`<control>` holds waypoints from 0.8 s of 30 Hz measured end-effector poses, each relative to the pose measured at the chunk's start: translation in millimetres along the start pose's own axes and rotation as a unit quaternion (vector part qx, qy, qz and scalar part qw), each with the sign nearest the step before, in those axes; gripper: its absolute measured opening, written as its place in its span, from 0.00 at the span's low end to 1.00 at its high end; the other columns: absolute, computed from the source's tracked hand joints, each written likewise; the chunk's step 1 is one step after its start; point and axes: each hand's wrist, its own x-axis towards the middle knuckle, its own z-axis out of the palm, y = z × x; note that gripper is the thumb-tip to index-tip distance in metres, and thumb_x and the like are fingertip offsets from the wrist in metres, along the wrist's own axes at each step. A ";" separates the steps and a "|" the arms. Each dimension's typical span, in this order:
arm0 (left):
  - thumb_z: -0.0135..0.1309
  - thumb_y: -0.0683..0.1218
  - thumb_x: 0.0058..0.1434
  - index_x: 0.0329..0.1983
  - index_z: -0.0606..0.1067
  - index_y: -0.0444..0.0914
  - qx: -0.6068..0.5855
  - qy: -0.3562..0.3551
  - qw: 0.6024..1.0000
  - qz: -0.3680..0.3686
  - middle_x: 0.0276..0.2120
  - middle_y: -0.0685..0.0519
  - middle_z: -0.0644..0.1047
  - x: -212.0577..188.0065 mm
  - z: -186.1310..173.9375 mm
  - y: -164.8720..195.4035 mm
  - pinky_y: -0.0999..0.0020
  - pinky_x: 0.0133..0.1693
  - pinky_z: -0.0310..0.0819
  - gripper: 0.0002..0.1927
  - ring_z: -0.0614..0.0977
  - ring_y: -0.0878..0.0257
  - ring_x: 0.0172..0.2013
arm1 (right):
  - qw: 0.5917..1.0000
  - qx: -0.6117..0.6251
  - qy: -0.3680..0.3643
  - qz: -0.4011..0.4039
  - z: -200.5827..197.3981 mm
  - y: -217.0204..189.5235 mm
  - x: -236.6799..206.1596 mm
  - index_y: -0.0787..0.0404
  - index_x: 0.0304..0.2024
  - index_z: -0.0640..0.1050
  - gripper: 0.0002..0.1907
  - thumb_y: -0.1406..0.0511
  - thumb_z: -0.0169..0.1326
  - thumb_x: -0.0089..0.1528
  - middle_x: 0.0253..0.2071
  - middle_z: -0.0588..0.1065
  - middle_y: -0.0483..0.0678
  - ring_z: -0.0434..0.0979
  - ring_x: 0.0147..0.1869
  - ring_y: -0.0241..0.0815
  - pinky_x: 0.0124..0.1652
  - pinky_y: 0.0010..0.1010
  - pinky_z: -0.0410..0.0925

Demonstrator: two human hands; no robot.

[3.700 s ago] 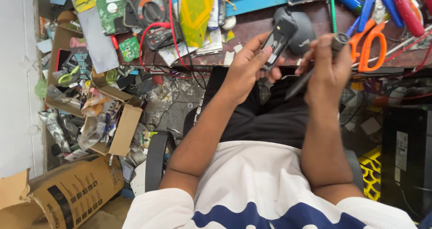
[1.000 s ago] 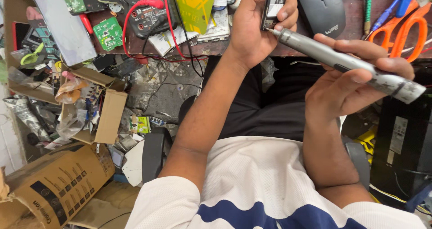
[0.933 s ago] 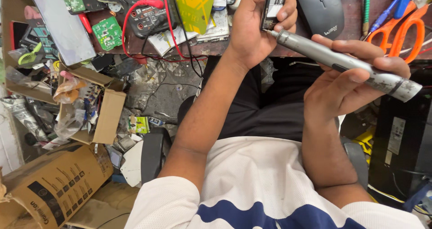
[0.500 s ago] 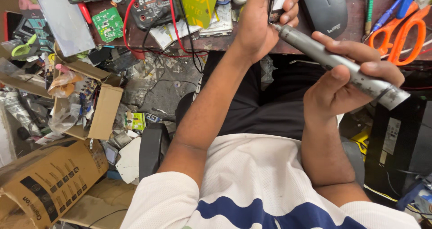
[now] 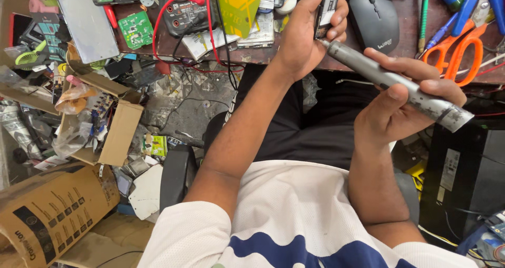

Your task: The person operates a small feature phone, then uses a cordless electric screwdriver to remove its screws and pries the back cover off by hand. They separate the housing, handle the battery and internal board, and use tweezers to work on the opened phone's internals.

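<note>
Cluttered desk (image 5: 405,68); left hand (image 5: 307,33) grips dark device (image 5: 327,7), right hand (image 5: 400,107) screwdriver (image 5: 394,83).

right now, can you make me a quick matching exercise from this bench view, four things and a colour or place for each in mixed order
Things:
1. scissors
2. computer mouse
3. grey pen-shaped tool
4. small circuit board

Colours or places:
a. green, lying on the bench at the left of the picture
b. gripped in the right hand
c. orange handles, at the right end of the bench
d. black, beside the left hand

Pairs: 1-c, 2-d, 3-b, 4-a
</note>
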 end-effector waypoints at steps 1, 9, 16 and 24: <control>0.37 0.55 0.77 0.40 0.64 0.39 -0.007 0.001 1.000 -0.003 0.32 0.52 0.69 0.3 -0.2 -1.1 0.65 0.38 0.66 0.16 0.68 0.65 0.30 | 1.000 0.005 -0.001 0.000 -0.2 0.3 0.5 0.54 0.55 0.56 0.19 0.55 0.51 0.75 0.48 0.74 0.58 0.83 0.45 0.51 0.51 0.43 0.83; 0.38 0.55 0.77 0.41 0.65 0.40 0.004 0.001 1.000 0.000 0.32 0.53 0.69 -0.4 -3.4 -2.6 0.65 0.38 0.66 0.16 0.69 0.65 0.31 | 0.999 0.036 0.014 0.019 -1.7 0.8 -2.3 0.55 0.55 0.56 0.20 0.56 0.52 0.75 0.49 0.74 0.58 0.83 0.47 0.51 0.51 0.44 0.80; 0.35 0.56 0.77 0.40 0.68 0.35 0.002 0.008 1.000 -0.017 0.33 0.53 0.69 -1.2 -1.8 1.5 0.65 0.39 0.68 0.21 0.70 0.64 0.31 | 0.998 0.054 0.018 0.022 -1.0 1.7 -2.1 0.54 0.57 0.56 0.19 0.57 0.51 0.76 0.47 0.75 0.58 0.83 0.47 0.50 0.52 0.44 0.81; 0.32 0.57 0.75 0.38 0.70 0.33 0.004 0.000 1.000 -0.017 0.33 0.50 0.73 -0.9 5.0 9.6 0.65 0.37 0.70 0.25 0.74 0.62 0.33 | 0.997 0.044 0.064 0.031 -10.7 0.4 -0.8 0.52 0.58 0.56 0.19 0.53 0.47 0.76 0.47 0.75 0.57 0.84 0.48 0.51 0.48 0.42 0.80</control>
